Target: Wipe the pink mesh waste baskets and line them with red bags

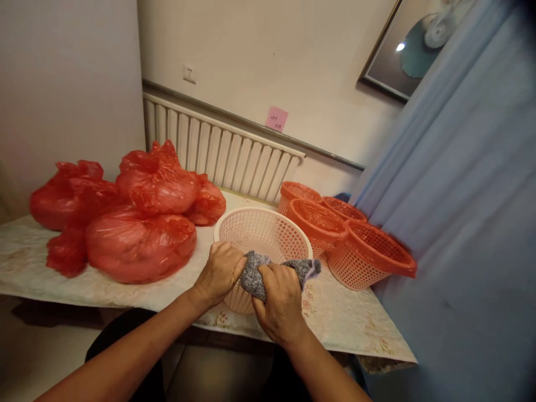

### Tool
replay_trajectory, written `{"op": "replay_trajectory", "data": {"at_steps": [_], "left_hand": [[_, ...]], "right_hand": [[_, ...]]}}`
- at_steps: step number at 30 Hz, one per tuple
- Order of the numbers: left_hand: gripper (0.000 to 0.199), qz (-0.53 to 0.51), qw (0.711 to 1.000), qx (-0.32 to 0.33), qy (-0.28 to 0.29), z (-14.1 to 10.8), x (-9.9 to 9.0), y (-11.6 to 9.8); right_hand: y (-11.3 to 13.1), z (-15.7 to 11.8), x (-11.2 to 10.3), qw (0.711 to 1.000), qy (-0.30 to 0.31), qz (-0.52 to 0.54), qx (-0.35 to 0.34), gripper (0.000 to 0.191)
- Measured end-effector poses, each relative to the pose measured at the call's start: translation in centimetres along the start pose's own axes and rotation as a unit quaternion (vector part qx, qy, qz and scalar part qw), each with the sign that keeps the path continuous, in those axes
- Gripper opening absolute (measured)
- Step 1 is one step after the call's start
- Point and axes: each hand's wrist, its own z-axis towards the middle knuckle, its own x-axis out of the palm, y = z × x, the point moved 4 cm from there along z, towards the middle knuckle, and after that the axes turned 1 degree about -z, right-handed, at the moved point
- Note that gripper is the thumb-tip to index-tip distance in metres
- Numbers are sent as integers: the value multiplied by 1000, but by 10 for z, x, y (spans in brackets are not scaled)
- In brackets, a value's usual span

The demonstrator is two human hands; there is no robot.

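Observation:
A speckled grey knitted sock (254, 275) with a pale lavender edge is stretched between my two hands, above the near rim of a white plastic basket (263, 215). My left hand (221, 272) is closed on the sock's left end. Wrapped round its middle is my right hand (280, 301), and the other end sticks out past the knuckles to the right. The basket has perforated walls, and its near side is partly covered by the hands and sock.
Several knotted red plastic bags (140, 243), bulging, lie on the left of the cloth-covered table (343, 329). Several baskets (360, 268) lined with red bags stand at the right, by a blue curtain (469, 223). A radiator (226, 148) runs behind the table.

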Motion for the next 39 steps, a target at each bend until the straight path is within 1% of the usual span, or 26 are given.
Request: {"op": "replay_trajectory", "data": {"at_steps": [2,5,6,8,10,11,13,14,16,18,20,22,23,25,28,30,31,32,34,37,39], "left_hand": [[37,-8,1000,9,0,2,-1,11],[37,-37,999,22,10,6,1,28],[37,-49,998,27,17,7,2,33],[36,-66,997,33,31,11,4,41],[36,-71,996,27,37,14,5,43],[36,-65,997,18,34,15,5,42],[34,-36,999,-2,22,15,4,31],[33,-17,1000,-11,17,14,4,22],[31,11,1000,-7,12,11,6,2],[31,25,999,-23,-1,7,7,-11],[32,25,999,-31,-6,5,8,-13],[34,16,1000,-19,0,4,8,-4],[34,11,1000,-9,3,5,7,4],[35,-2,1000,13,7,7,5,22],[37,-20,999,43,26,13,4,44],[38,-24,998,46,41,18,5,50],[37,-18,998,38,42,20,5,50],[36,-8,999,25,39,21,6,46],[33,20,999,-2,27,20,6,32],[28,43,999,-16,22,13,9,3],[29,45,999,-25,7,8,9,-7]], "right_hand": [[-18,-1,-6,999,11,17,-36,38],[-56,-7,-17,994,13,59,-96,38],[-69,-9,-21,992,16,72,-107,37],[-90,-12,-24,990,23,88,-105,35],[-100,-14,-24,992,14,95,-81,34],[-99,-14,-22,993,3,98,-67,33],[-87,-12,-16,994,-30,99,-40,32],[-76,-11,-12,994,-44,93,-26,33],[-52,-7,-4,995,-65,69,-1,34],[-30,-4,2,996,-74,41,22,35],[-17,-1,4,997,-60,27,27,35],[-17,1,3,999,-31,30,9,37],[-22,0,2,999,-17,35,-2,38],[-43,-1,-3,998,-4,53,-29,37],[-81,-3,-8,993,-2,91,-74,37],[-98,-3,-9,991,-11,110,-80,37],[-101,-3,-8,991,-20,114,-71,37],[-100,-2,-7,991,-30,115,-60,37],[-86,-1,-1,993,-50,105,-31,37],[-51,2,8,995,-75,60,13,35],[-30,5,11,996,-83,30,29,32]]}}
